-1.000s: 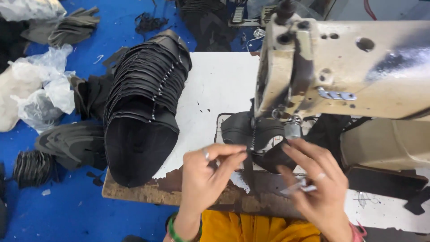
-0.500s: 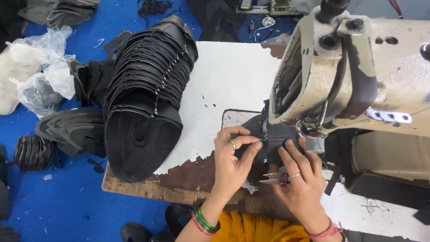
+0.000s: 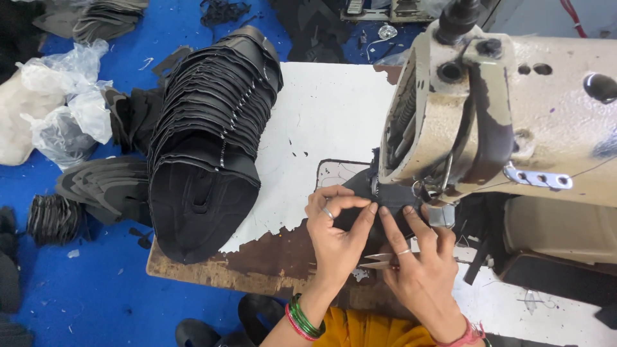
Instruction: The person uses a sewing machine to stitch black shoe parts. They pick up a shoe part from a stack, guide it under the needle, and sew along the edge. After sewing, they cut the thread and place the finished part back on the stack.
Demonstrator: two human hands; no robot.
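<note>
My left hand and my right hand press down on a black fabric piece lying under the head of a beige sewing machine. The left fingers pinch the piece's near edge, and the fingertips of both hands meet on it. Small metal snips rest in my right hand beneath the fingers. The needle area is partly hidden behind the machine head.
A tall stack of black shaped fabric pieces lies on the left of the white worn table. Plastic bags and more dark pieces sit on the blue floor at the left.
The view has shifted closer to the machine. My hands have drawn together on the black piece, fingertips now touching under the machine head.
</note>
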